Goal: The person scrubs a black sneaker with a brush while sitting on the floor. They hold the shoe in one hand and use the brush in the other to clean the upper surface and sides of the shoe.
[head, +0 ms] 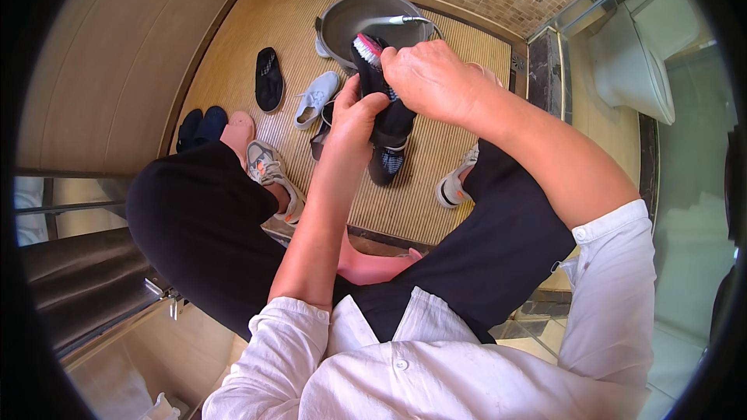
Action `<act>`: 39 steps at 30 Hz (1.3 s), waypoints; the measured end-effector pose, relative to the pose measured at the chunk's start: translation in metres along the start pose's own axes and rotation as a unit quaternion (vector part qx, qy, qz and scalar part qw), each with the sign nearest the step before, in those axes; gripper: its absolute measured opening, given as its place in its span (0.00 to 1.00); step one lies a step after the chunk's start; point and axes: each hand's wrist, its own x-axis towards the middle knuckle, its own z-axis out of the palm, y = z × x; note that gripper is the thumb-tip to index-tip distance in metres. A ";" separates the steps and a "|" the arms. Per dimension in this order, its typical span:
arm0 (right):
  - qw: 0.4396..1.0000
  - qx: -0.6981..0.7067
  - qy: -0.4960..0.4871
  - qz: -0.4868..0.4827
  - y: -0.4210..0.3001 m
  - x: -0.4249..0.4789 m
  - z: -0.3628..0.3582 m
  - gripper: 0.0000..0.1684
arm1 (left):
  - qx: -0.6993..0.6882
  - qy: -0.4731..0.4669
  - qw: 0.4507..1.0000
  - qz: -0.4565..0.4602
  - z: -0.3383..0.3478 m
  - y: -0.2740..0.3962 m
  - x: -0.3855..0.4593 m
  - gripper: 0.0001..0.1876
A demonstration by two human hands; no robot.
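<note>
My left hand (357, 109) grips a black shoe (369, 77) and holds it up near the rim of a grey basin (332, 17). In my right hand (429, 79) is a scrub brush (367, 49) with a pink back and white bristles. The bristles rest against the toe end of the shoe. Part of the shoe is hidden behind my right hand. Inside the basin lies a shower head (400, 20) on its hose. Beneath my hands, a black slip-on with a checked lining (387, 166) stands on the ribbed floor.
A black slipper (269, 80) and a light canvas sneaker (316, 99) lie left of my hands. Dark slippers (211, 122) and a pink slipper (241, 128) line the left wall. I sit on a pink stool (373, 268). A toilet (633, 64) stands beyond the glass, right.
</note>
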 end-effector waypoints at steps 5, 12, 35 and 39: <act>0.996 -0.089 0.020 0.010 0.032 0.010 0.033 0.11 | 0.016 -0.051 0.998 -0.030 0.025 0.010 -0.016 0.24; 0.985 -0.102 -0.022 0.135 0.078 0.014 0.026 0.11 | 0.015 -0.107 0.992 -0.064 0.053 0.030 -0.043 0.32; 0.982 -0.103 0.131 0.085 0.077 -0.013 -0.015 0.06 | -0.015 -0.065 0.997 -0.041 0.018 0.035 -0.016 0.29; 0.988 -0.076 0.094 0.096 0.046 -0.011 -0.031 0.06 | -0.041 -0.041 0.997 -0.054 0.002 0.028 -0.001 0.24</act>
